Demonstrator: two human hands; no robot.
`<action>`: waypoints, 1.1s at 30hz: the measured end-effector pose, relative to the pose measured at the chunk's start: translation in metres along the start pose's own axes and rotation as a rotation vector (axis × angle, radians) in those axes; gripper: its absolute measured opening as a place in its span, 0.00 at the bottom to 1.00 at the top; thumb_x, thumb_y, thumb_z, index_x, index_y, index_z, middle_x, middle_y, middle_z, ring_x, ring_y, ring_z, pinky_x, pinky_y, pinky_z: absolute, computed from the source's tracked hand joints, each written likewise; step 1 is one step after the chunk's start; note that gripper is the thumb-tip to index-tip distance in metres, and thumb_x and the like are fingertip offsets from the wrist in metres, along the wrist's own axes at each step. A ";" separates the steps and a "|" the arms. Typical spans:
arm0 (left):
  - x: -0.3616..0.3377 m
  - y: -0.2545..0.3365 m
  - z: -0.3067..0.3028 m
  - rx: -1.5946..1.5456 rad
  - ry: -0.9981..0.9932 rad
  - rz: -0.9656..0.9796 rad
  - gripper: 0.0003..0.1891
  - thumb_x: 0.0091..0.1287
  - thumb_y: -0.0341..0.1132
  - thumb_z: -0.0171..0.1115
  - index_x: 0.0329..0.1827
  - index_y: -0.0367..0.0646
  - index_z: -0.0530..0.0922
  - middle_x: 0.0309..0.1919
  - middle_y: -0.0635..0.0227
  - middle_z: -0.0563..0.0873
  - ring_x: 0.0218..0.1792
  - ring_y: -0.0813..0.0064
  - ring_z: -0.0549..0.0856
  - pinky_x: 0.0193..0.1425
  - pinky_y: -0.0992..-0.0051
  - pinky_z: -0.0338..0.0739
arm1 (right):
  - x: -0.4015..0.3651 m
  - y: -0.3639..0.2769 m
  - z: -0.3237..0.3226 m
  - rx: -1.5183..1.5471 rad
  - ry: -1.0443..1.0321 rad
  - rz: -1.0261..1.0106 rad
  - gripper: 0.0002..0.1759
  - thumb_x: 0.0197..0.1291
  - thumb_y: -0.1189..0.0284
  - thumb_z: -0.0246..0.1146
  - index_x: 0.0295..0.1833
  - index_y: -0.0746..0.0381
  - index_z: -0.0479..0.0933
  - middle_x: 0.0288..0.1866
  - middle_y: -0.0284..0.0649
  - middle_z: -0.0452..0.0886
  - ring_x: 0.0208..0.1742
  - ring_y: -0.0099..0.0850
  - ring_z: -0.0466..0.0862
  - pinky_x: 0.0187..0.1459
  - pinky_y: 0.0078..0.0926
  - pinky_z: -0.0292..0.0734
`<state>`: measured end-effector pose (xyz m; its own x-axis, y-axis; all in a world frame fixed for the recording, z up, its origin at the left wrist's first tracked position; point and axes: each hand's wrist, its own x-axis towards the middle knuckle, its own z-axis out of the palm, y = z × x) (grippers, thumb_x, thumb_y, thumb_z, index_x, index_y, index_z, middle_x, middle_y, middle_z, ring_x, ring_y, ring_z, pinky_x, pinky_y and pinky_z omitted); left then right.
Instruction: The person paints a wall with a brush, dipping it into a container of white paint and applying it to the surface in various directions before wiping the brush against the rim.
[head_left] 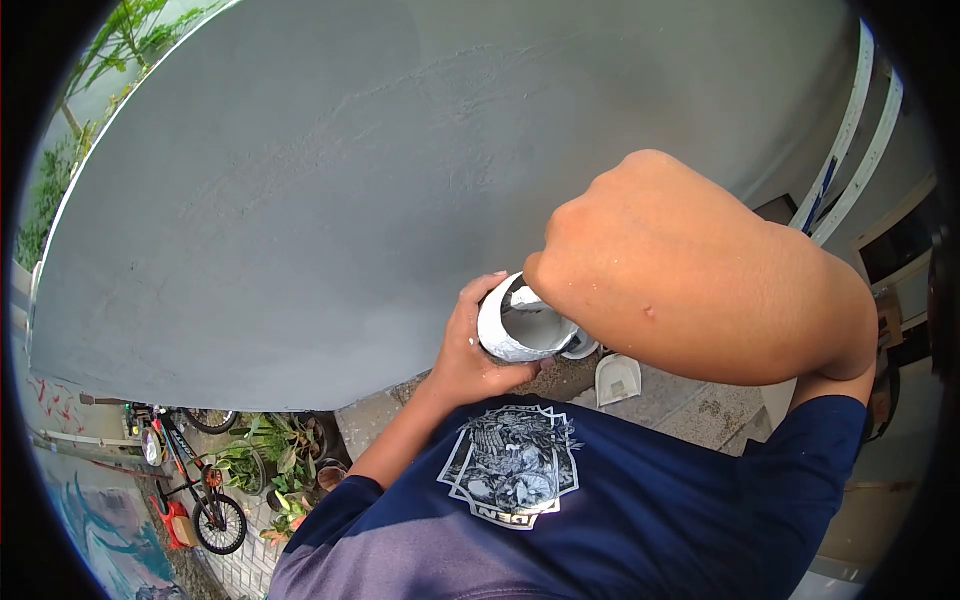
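Observation:
My left hand is wrapped around a small paint can with white paint smeared over its rim and side. Whitish-grey paint shows inside it. Above the can's mouth my right hand is closed in a fist, its back toward me. What looks like the white, paint-covered head of a paintbrush shows just below that fist, inside the can; its handle is hidden by the hand. A large smooth grey wall curves in front of both hands, with a rougher, textured band across it.
Below the can, a white plastic dustpan-like piece lies on the paving. At lower left stand a bicycle and potted plants. White rails rise at the right, and green foliage shows past the wall's upper left edge.

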<state>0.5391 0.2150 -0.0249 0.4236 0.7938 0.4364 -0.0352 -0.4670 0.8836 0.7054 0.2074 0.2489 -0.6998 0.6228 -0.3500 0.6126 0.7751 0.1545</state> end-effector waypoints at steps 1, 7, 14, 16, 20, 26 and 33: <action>0.001 0.003 0.000 -0.010 0.027 0.013 0.53 0.43 0.35 0.85 0.72 0.39 0.61 0.62 0.54 0.75 0.63 0.61 0.79 0.67 0.63 0.73 | -0.001 0.001 0.001 -0.020 0.030 0.028 0.04 0.42 0.77 0.71 0.27 0.62 0.82 0.23 0.43 0.85 0.25 0.37 0.87 0.25 0.31 0.78; 0.008 0.005 0.002 -0.090 0.053 -0.037 0.53 0.45 0.37 0.86 0.72 0.37 0.60 0.61 0.54 0.77 0.63 0.63 0.79 0.68 0.64 0.73 | -0.011 0.003 0.003 -0.124 0.207 0.066 0.09 0.41 0.75 0.73 0.31 0.62 0.82 0.23 0.39 0.84 0.25 0.34 0.87 0.23 0.29 0.76; 0.023 0.026 -0.004 -0.059 0.089 -0.050 0.51 0.48 0.40 0.85 0.72 0.35 0.61 0.60 0.54 0.78 0.63 0.64 0.80 0.68 0.64 0.73 | -0.014 -0.008 0.014 -0.221 0.267 0.168 0.14 0.39 0.76 0.74 0.33 0.63 0.77 0.26 0.38 0.79 0.25 0.30 0.84 0.21 0.28 0.73; 0.026 0.026 -0.008 0.028 0.087 -0.012 0.50 0.49 0.41 0.84 0.71 0.34 0.61 0.60 0.53 0.78 0.63 0.64 0.79 0.68 0.64 0.72 | -0.013 -0.011 0.022 -0.223 0.337 0.210 0.15 0.39 0.77 0.73 0.34 0.63 0.76 0.27 0.37 0.78 0.25 0.29 0.84 0.21 0.27 0.73; 0.028 0.026 -0.010 -0.008 0.111 -0.027 0.50 0.50 0.42 0.83 0.71 0.33 0.62 0.60 0.52 0.79 0.63 0.64 0.79 0.68 0.64 0.72 | -0.014 -0.015 0.033 -0.192 0.492 0.290 0.15 0.42 0.78 0.70 0.37 0.62 0.74 0.27 0.36 0.75 0.26 0.28 0.82 0.20 0.26 0.72; 0.030 0.025 -0.005 -0.029 0.143 -0.013 0.50 0.51 0.41 0.83 0.72 0.33 0.60 0.61 0.51 0.78 0.63 0.63 0.79 0.69 0.63 0.72 | -0.014 -0.018 0.052 -0.166 0.590 0.378 0.12 0.47 0.77 0.67 0.38 0.60 0.74 0.29 0.34 0.72 0.26 0.28 0.79 0.20 0.27 0.71; 0.031 0.027 -0.005 -0.017 0.170 0.005 0.50 0.54 0.42 0.81 0.73 0.33 0.58 0.64 0.50 0.75 0.65 0.62 0.77 0.70 0.62 0.71 | -0.009 -0.008 0.081 -0.173 0.870 0.374 0.16 0.39 0.73 0.72 0.36 0.58 0.74 0.27 0.31 0.73 0.24 0.21 0.77 0.17 0.20 0.70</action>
<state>0.5472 0.2290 0.0135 0.2643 0.8468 0.4616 -0.0531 -0.4651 0.8836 0.7369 0.1871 0.1757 -0.5402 0.6397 0.5467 0.8375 0.4719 0.2754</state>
